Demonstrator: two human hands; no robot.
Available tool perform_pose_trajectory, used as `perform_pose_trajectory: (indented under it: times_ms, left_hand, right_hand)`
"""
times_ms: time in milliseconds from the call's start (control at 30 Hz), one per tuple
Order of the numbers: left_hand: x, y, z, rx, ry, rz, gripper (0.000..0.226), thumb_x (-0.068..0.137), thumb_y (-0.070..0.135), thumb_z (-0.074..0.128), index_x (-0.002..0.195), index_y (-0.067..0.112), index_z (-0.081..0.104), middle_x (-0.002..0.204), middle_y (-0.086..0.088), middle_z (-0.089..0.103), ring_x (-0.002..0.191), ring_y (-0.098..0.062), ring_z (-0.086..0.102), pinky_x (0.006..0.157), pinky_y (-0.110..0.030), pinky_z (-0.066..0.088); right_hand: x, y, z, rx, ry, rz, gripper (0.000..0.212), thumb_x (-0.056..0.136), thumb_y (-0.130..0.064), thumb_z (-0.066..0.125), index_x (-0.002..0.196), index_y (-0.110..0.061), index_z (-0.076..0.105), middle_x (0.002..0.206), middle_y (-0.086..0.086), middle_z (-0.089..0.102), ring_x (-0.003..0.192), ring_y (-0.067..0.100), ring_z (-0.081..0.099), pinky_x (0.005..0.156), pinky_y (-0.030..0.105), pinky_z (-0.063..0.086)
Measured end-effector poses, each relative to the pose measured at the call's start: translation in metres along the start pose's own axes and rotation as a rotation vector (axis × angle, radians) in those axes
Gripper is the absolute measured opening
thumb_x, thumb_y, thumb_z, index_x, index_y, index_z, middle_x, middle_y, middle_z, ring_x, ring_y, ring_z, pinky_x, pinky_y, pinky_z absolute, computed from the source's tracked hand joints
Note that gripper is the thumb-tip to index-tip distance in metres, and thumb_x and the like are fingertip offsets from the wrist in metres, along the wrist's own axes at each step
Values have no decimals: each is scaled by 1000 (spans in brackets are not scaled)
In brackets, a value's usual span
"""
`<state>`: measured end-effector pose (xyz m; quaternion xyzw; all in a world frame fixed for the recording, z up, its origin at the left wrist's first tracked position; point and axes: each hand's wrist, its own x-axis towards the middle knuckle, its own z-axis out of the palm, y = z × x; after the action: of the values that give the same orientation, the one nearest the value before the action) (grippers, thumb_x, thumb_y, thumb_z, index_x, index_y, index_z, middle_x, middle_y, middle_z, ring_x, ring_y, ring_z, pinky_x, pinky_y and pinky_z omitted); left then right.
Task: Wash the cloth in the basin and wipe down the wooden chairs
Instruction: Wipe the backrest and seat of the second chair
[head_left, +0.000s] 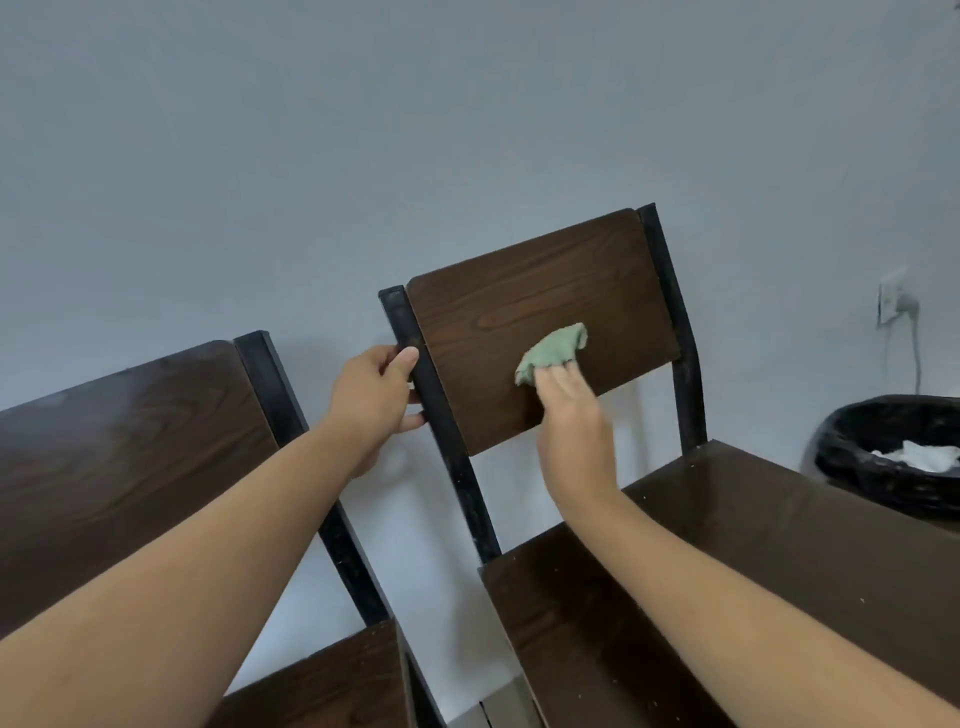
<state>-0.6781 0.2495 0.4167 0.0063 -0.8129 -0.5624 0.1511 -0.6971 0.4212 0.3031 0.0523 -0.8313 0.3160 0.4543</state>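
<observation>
A dark wooden chair (561, 270) with a black metal frame stands in the middle, its backrest facing me. My right hand (571, 421) presses a small green cloth (553, 351) flat against the lower middle of that backrest. My left hand (371, 400) is wrapped around the chair's black left post (415, 364), thumb in front. A second chair of the same kind (119, 447) stands at the left, its backrest partly behind my left forearm.
A pale wall runs behind both chairs. At the right, a bin lined with a black bag (893, 457) holds white paper. A wall socket with a plug and white cable (896, 306) sits above it. A narrow gap separates the two chairs.
</observation>
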Motion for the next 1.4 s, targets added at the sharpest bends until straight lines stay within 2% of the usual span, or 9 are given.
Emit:
perform_pose_trajectory:
  times_ms: [167, 267, 367, 467, 567, 800, 933, 1100, 1400]
  left_hand:
    - [-5, 3, -5, -62, -20, -79, 38, 106, 33, 54, 134, 8, 61, 124, -17, 70, 95, -27, 73, 74, -41, 65]
    - [-25, -5, -16, 28, -33, -178, 42, 100, 40, 63, 128, 8, 61, 118, -16, 70, 89, -29, 75, 65, -40, 67]
    - [-57, -31, -9, 275, -36, -221, 35, 99, 39, 64, 117, 9, 61, 110, -16, 68, 72, -27, 69, 56, -36, 62]
    - [-88, -57, 15, 351, -152, -311, 31, 100, 40, 63, 107, 11, 60, 105, -13, 68, 67, -26, 69, 56, -34, 58]
    - [-101, -78, 37, 416, -217, -359, 26, 100, 41, 63, 94, 15, 58, 101, -12, 70, 63, -25, 71, 57, -32, 59]
    - [-96, -88, 40, 427, -259, -407, 28, 101, 38, 60, 109, 11, 61, 104, -15, 70, 63, -26, 68, 51, -26, 52]
    - [-93, -93, 28, 393, -252, -418, 36, 101, 40, 60, 123, 11, 59, 105, -12, 69, 64, -25, 69, 50, -25, 52]
    - [-95, -98, 29, 387, -267, -434, 34, 101, 39, 60, 122, 12, 62, 104, -14, 70, 65, -26, 69, 50, -24, 51]
    - [-100, -90, 30, 361, -343, -397, 25, 101, 36, 61, 113, 14, 64, 96, -13, 70, 53, -20, 64, 45, -23, 46]
  right_hand:
    - [-47, -20, -5, -136, -308, -550, 68, 73, 1, 78, 137, -5, 56, 142, 10, 57, 137, 26, 48, 105, 30, 38]
    - [-46, 16, -41, -167, -477, -427, 63, 79, 8, 69, 138, -9, 55, 137, 7, 61, 128, 27, 54, 94, 35, 53]
    - [-41, 81, -87, -244, -483, -96, 33, 89, 5, 52, 112, -15, 64, 98, 6, 63, 99, 30, 62, 71, 33, 48]
    - [-22, 162, -131, -319, -329, 329, 34, 90, 3, 45, 107, -9, 73, 97, 18, 69, 95, 39, 64, 80, 37, 51]
    - [-15, 205, -138, -315, -367, 481, 32, 87, 4, 47, 103, -2, 74, 106, 24, 68, 105, 44, 62, 89, 39, 52]
    - [-2, 224, -114, -271, -511, 613, 20, 90, -2, 53, 88, 6, 71, 87, 19, 65, 94, 38, 63, 69, 31, 44]
    - [5, 213, -111, -38, -393, 555, 17, 93, -6, 63, 103, -4, 77, 103, 11, 72, 104, 28, 64, 93, 33, 48]
    - [-2, 197, -84, -93, -652, 381, 33, 96, -6, 56, 128, -10, 65, 133, 15, 60, 122, 33, 55, 104, 30, 39]
    - [5, 191, -72, -221, -661, 408, 29, 93, -4, 55, 120, 6, 57, 117, 17, 60, 119, 31, 56, 88, 23, 39]
